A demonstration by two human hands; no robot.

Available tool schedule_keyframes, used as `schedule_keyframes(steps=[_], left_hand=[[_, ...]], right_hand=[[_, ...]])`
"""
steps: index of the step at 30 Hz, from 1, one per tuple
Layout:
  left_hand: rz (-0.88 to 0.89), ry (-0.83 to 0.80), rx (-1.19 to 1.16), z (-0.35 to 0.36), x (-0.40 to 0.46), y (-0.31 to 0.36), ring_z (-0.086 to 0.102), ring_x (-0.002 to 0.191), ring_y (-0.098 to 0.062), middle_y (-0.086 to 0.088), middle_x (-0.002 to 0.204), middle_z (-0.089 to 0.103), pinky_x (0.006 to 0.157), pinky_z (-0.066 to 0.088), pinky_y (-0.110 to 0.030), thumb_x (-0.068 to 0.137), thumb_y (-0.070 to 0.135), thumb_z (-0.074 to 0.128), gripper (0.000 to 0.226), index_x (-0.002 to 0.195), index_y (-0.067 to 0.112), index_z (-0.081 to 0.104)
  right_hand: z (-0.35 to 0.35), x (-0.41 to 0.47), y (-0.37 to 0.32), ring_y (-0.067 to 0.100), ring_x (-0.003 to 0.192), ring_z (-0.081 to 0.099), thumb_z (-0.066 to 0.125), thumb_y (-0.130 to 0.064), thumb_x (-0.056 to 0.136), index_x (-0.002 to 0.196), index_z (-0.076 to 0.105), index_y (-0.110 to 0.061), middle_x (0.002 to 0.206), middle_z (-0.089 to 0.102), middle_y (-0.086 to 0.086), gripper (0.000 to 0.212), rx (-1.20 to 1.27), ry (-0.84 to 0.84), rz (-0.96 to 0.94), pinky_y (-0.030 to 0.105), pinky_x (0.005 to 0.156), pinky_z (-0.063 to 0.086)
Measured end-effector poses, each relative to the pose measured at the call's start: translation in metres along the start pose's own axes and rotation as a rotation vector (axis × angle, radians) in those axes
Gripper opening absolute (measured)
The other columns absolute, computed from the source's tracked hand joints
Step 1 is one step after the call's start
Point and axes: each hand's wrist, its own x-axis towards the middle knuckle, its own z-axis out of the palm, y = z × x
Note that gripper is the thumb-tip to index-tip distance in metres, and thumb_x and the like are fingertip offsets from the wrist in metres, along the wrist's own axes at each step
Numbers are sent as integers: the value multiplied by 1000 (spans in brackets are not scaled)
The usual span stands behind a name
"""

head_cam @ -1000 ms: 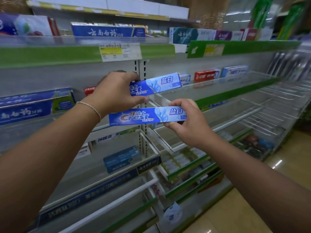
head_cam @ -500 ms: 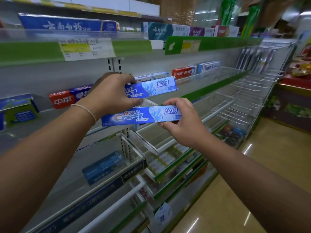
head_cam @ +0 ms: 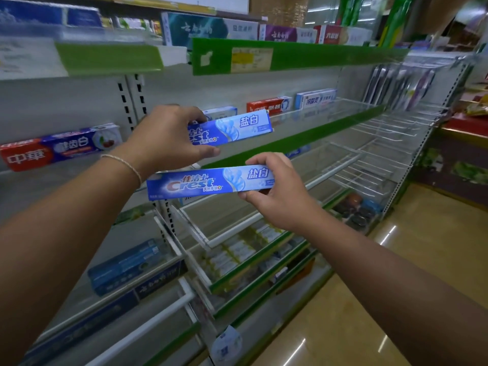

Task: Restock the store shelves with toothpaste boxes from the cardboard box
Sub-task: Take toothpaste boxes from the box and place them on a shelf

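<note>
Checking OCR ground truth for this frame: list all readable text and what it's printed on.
"佳洁士 Crest" and "盐白": lower blue toothpaste box, gripped by right hand.
"est" (start hidden by fingers) and "盐白": upper blue toothpaste box, gripped by left hand.
"中華": red-and-blue toothpaste box on the left shelf.
Too blurred: yellow price label, top-shelf cartons, red-and-white box, lower-shelf packs.
</note>
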Motion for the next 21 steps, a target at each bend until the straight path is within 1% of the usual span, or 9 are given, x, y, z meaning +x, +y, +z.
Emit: schedule_keyframes(steps=[5,9,13,16,19,21], left_hand=[[-21,5,40,21,18,36,60,98,-31,-13,107,67,85,48,-37,70,55,78,60,115,17,66],[-60,32,77,26,28,53,60,101,-34,-16,110,67,85,44,-35,72,55,77,63,119,14,64],[-96,50,105,30,29,70,62,101,-34,-16,112,68,88,49,-39,73,54,76,66,122,12,63],[-112,55,146,37,26,82,62,101,-34,-16,112,68,89,49,-41,72,55,76,66,122,12,63],[-125,34,169,44,25,92,61,99,-33,-15,111,68,87,50,-42,73,54,76,64,122,15,64],[-132,21,186,46,26,98,61,98,-33,-14,110,67,85,50,-42,73,52,77,61,120,16,64]], right_hand=[[-26,9,36,-4,97,46,80,-11,78,115,57,-20,117,46,0,45,19,-41,-46,-3,82,33],[-48,21,56,3,100,48,80,-13,78,116,58,-19,115,45,-2,45,22,-59,-81,-1,85,34],[-63,29,72,5,101,50,80,-13,77,115,59,-20,114,46,-4,44,35,-80,-108,2,85,36],[-69,29,83,5,100,50,81,-13,76,114,60,-18,113,46,-3,44,59,-90,-129,1,84,35],[-75,27,93,3,96,48,81,-13,76,115,60,-18,113,46,-3,44,85,-134,-121,-1,82,34],[-78,25,99,5,98,49,81,-14,76,114,59,-18,112,45,-4,44,91,-147,-122,3,85,35]])
